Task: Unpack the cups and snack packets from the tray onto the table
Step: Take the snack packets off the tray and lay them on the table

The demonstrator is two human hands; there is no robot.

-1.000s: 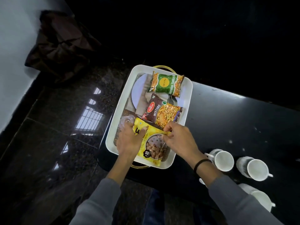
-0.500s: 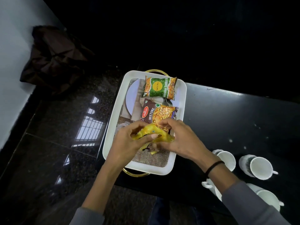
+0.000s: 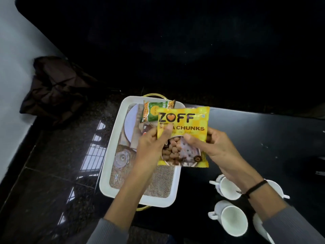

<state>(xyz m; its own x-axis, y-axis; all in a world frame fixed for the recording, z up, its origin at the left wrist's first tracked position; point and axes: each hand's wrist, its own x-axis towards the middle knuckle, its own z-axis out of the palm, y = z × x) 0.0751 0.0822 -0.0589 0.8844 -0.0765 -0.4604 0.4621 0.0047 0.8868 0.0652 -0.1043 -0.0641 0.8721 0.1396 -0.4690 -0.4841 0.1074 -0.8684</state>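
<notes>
I hold a yellow snack packet (image 3: 184, 131) upright above the right side of the white tray (image 3: 112, 141). My left hand (image 3: 151, 147) grips its left edge and my right hand (image 3: 212, 147) grips its right edge. A green snack packet (image 3: 153, 111) lies at the far end of the tray, partly behind the yellow one. A brown packet (image 3: 146, 129) is mostly hidden by my left hand. A clear glass (image 3: 121, 158) lies on the tray's burlap mat. White cups (image 3: 232, 221) (image 3: 226, 187) stand on the black table, near right.
The black table (image 3: 263, 134) stretches right of the tray. A dark brown bag (image 3: 54, 88) sits on the glossy dark floor (image 3: 52, 173) to the left by a pale wall. Gold tray handles (image 3: 154, 94) stick out at both ends.
Both hands have lifted the yellow packet off the tray and turned it upright to face me. The view has shifted, so the cups now appear lower right.
</notes>
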